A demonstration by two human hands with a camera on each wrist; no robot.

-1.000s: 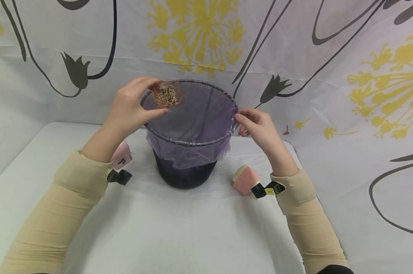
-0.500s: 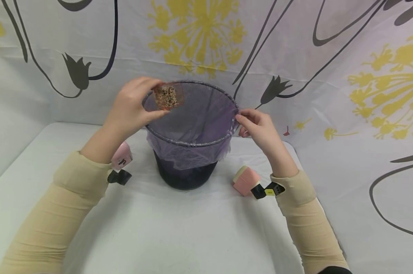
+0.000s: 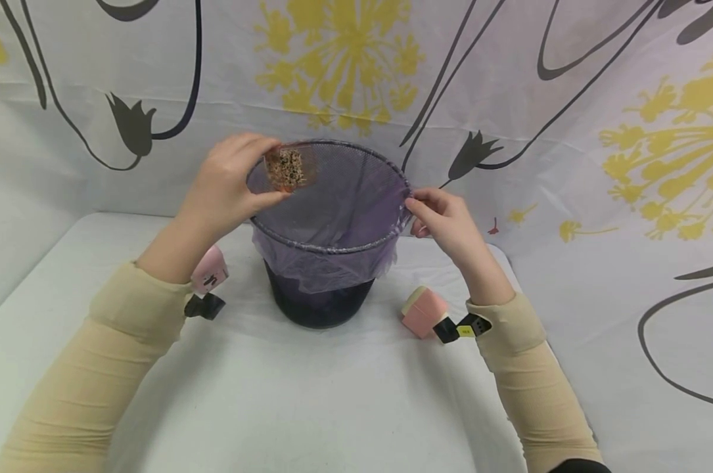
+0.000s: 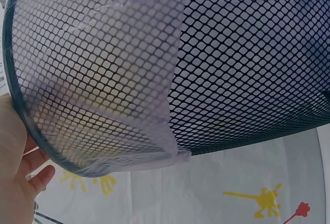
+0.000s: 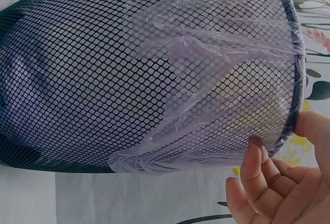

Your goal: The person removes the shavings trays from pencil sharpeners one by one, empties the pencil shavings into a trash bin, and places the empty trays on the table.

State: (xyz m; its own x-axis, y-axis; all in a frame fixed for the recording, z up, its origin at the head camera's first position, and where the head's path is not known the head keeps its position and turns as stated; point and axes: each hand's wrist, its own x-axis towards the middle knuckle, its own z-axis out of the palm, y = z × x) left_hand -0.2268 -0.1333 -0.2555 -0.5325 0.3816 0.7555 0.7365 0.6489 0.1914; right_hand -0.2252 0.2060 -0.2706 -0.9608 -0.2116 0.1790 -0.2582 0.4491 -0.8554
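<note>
A black mesh trash can (image 3: 321, 312) stands upright, lined with a thin purple trash bag (image 3: 326, 269) folded down over its rim. My left hand (image 3: 226, 180) holds a small clear packet with pale and dark speckled contents (image 3: 288, 167) between thumb and fingers, over the left side of the opening. In the left wrist view that hand (image 4: 20, 167) shows behind the rim, and the packet is hidden. My right hand (image 3: 445, 217) pinches the bag-covered rim at the right. The right wrist view shows its thumb on the rim and its fingers (image 5: 250, 170) at the mesh outside.
A pink block with a dark mark (image 3: 210, 269) shows beside the left wrist. Near the right wrist is a pink block with a cream top (image 3: 425, 311). A flower-patterned cloth (image 3: 344, 66) hangs behind the white table (image 3: 321, 401).
The packet in the left hand has tilted very slightly. Both hands and the trash can stay in nearly the same place.
</note>
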